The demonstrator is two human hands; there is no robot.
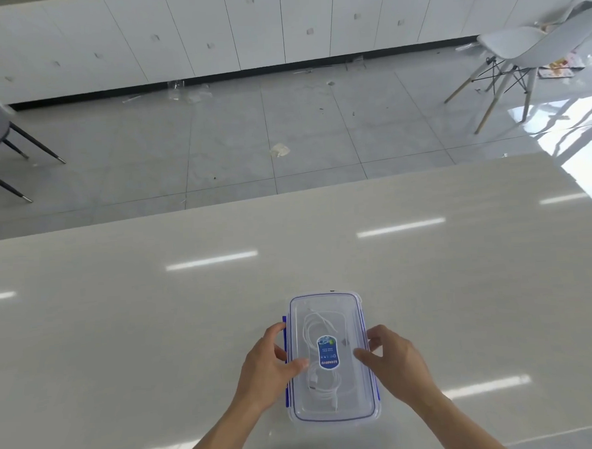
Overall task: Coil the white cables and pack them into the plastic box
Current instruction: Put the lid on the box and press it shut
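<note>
1. My left grip (272, 357) and right grip (389, 355) lie half-curled on the box (332, 411) sides, thumbs on its lid (326, 307).
2. Between them, coiled cables (318, 326) lie inside, on the surface (122, 336).

I count one plastic box (330, 360) with one lid (326, 303), two coiled white cables (319, 329) inside, one label (328, 352), my two hands, two chairs beyond my table (189, 315).

A glossy pale table (429, 303) carries one lidded plastic box (326, 303).
</note>
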